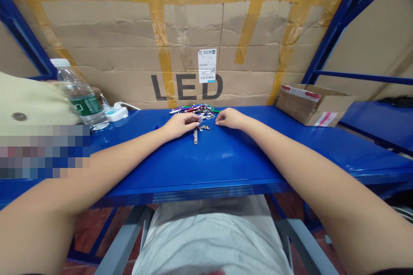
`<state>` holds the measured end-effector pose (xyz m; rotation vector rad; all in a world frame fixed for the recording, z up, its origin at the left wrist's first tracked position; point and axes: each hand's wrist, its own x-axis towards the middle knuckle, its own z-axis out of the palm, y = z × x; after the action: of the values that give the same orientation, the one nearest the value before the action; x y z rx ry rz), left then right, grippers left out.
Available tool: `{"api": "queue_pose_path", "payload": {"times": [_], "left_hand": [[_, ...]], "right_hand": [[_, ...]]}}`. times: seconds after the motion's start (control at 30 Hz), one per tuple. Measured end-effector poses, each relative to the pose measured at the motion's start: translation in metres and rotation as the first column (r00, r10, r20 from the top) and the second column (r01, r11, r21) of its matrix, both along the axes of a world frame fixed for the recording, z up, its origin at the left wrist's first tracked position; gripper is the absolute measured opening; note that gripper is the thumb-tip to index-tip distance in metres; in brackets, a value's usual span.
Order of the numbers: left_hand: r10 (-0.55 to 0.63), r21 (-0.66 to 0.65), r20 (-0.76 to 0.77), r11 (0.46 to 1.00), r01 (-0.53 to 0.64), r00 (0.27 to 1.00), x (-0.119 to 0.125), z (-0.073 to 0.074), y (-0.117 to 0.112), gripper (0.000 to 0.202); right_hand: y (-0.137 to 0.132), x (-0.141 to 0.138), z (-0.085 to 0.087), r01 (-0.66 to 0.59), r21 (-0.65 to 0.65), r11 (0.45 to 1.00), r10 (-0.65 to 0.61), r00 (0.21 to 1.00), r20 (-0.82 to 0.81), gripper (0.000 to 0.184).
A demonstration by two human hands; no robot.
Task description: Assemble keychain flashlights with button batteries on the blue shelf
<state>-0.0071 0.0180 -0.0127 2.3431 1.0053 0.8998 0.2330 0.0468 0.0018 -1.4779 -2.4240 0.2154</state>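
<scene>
My left hand (181, 125) rests low over the blue tabletop, thumb and fingers drawn together around something small that I cannot make out. Just below its fingertips stands or lies a short silver metal tube (195, 136). Several small round metal pieces (205, 127), like button cells, lie between the hands. My right hand (229, 119) is at the right of them, fingers curled into a pinch; whatever is in it is hidden. Behind both hands is a pile of slim coloured metal tubes (190, 108) with a silver carabiner clip (210, 116) at its front.
A water bottle (85, 101) and a white power adapter (116, 113) with a cable stand at the left, near another person's light garment (32, 103). An open cardboard box (314, 105) sits at the right. A taped cardboard wall (129, 60) closes off the back of the blue table (206, 167).
</scene>
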Motion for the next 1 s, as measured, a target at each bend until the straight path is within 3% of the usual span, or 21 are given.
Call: {"api": "queue_pose_path", "payload": {"times": [0.1,0.23,0.37,0.5,0.83,1.0], "left_hand": [[-0.003,0.002,0.007,1.0,0.003,1.0,0.0,-0.001,0.001,0.022],[-0.011,0.015,0.011,1.0,0.01,1.0,-0.001,-0.002,0.002,0.021],[-0.013,0.029,-0.015,0.999,0.014,1.0,-0.001,-0.001,0.001,0.023],[-0.042,0.041,-0.016,0.998,0.042,0.999,-0.001,-0.001,-0.001,0.023],[-0.06,0.032,-0.003,0.998,0.061,0.998,0.0,-0.002,-0.001,0.026],[-0.062,0.028,0.009,0.998,0.062,0.998,-0.001,-0.002,0.0,0.027]], "right_hand": [[0.002,0.001,-0.001,0.037,-0.036,0.999,-0.039,0.998,-0.049,0.004],[-0.002,0.001,0.001,-0.013,-0.038,0.999,0.005,0.982,-0.191,0.006],[-0.015,-0.005,0.007,-0.112,-0.075,0.991,0.061,0.869,-0.49,0.018],[-0.028,-0.019,0.01,-0.233,-0.136,0.963,0.093,0.761,-0.642,0.018],[-0.03,-0.031,0.004,-0.259,-0.126,0.958,0.106,0.725,-0.68,0.007],[-0.026,-0.034,0.0,-0.212,-0.149,0.966,0.04,0.69,-0.723,0.014]]}}
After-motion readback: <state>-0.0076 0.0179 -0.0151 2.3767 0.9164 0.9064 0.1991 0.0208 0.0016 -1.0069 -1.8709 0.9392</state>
